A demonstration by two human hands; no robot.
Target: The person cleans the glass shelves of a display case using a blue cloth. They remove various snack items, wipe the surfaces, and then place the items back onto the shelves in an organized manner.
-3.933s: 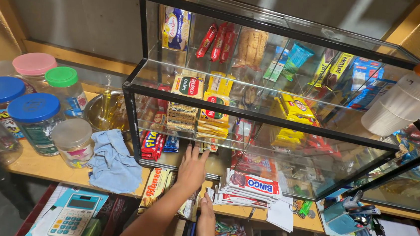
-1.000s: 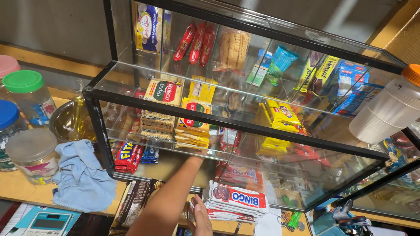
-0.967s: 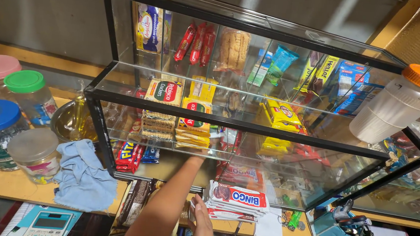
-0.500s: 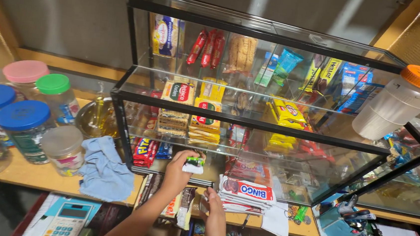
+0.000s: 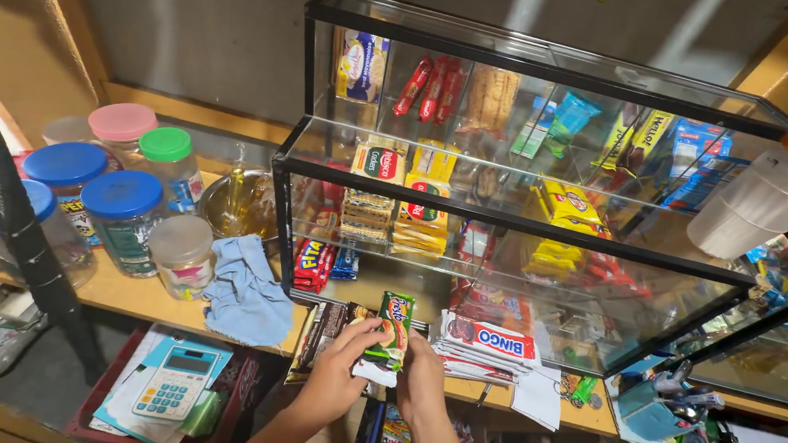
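Two-tier glass display case with black metal frame (image 5: 506, 221), standing on the long wooden counter (image 5: 126, 294), serves here as the landmark. Left of the case stand clear plastic jars with blue, green and pink lids (image 5: 123, 214); just beside its left front corner lies a crumpled pale blue cloth (image 5: 245, 299). Below the counter, left of the case front, a white pocket calculator (image 5: 166, 384) rests on papers. At the open front of the case lies a stack of flat white-and-red snack packets (image 5: 487, 346).

In front of the case's lower opening, just left of that stack, both hands meet on a small green foil snack packet (image 5: 393, 325). The left hand (image 5: 337, 369) has its grip closed on the packet's left edge, thumb on the face. The right hand (image 5: 421, 380) pinches the lower right edge, its grip likewise closed on the packet. The packet stands nearly upright, above a white packet that is partly hidden.

For good handling, judged from this view: the pinch belongs on the sealed edges, not the filled middle, so the contents are not crushed; the packet should stay clear of the case's frame bar and of the neighbouring stack, which looks loosely piled and could slide.
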